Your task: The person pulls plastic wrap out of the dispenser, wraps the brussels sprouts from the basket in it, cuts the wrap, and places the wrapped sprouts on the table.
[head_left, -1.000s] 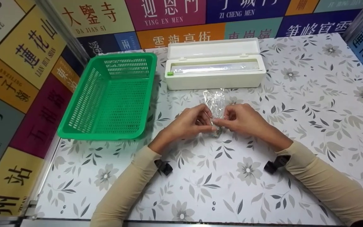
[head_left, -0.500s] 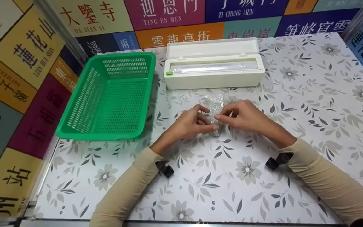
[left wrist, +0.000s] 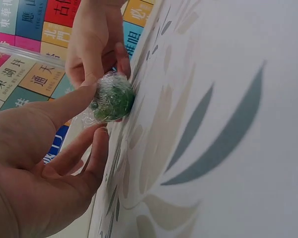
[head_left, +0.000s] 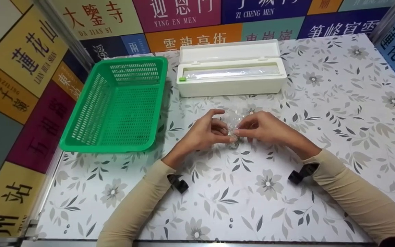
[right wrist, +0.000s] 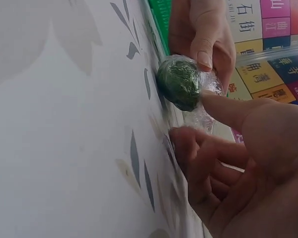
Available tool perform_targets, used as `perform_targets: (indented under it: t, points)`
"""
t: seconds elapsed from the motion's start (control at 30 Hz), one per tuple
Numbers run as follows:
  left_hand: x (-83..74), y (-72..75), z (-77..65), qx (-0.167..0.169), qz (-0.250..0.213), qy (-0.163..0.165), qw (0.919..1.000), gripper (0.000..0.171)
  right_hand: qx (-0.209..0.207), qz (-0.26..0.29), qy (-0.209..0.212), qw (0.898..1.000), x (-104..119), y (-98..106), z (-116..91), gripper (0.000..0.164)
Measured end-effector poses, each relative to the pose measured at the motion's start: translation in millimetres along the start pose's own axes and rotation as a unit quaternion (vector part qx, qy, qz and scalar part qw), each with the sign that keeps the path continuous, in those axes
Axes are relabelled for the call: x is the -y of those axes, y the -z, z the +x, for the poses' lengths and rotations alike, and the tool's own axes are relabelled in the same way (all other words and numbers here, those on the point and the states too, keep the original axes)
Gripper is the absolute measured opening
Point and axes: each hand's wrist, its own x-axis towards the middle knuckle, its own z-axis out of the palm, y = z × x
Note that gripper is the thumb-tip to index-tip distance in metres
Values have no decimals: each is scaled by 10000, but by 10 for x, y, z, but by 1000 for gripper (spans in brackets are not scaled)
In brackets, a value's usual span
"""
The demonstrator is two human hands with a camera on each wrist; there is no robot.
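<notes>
A round dark-green item [right wrist: 179, 82], wrapped in cling film, sits on the patterned table cover between the two hands. In the left wrist view its wrapped side [left wrist: 114, 96] looks crinkled and shiny. My left hand [head_left: 207, 133] holds the bundle from the left, thumb at its near side and index finger raised. From the right, my right hand [head_left: 269, 127] pinches the clear film [head_left: 232, 118] at the bundle with thumb and fingers. The loose film bunches up behind the green item. What exactly is inside the wrap cannot be made out.
Behind the hands stands a white dispenser box [head_left: 231, 88], its lid raised, with a roll of film [head_left: 231, 72] inside and a small green slider [head_left: 182, 79] at its left. A green plastic basket [head_left: 110, 148] stands on the left. Signed panels rise at the back and left.
The film tail that stretched toward the box has been gathered down to the bundle. My right hand has shifted its pinch on the film; my left hand stays around the bundle, its index finger lifted higher.
</notes>
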Motion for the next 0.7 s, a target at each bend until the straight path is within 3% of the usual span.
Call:
perform_targets:
  t: [0.13, 0.4, 0.57, 0.7]
  points:
    - [12, 15, 1, -96, -282, 40, 9995, 93, -88, 572, 253, 9980, -30, -30, 27, 28]
    - [24, -3, 42, -341, -1125, -94, 9930, 83, -694, 1097, 419, 9906, 17, -91, 24, 46]
    - [-3, -28, 56, -421, -1504, -150, 9876, 84, -791, 869, 157, 9930, 46, -94, 10, 57]
    - [-18, -41, 61, -564, -1659, -292, 9841, 89, -702, 219, 113, 9972, 50, -84, 20, 45]
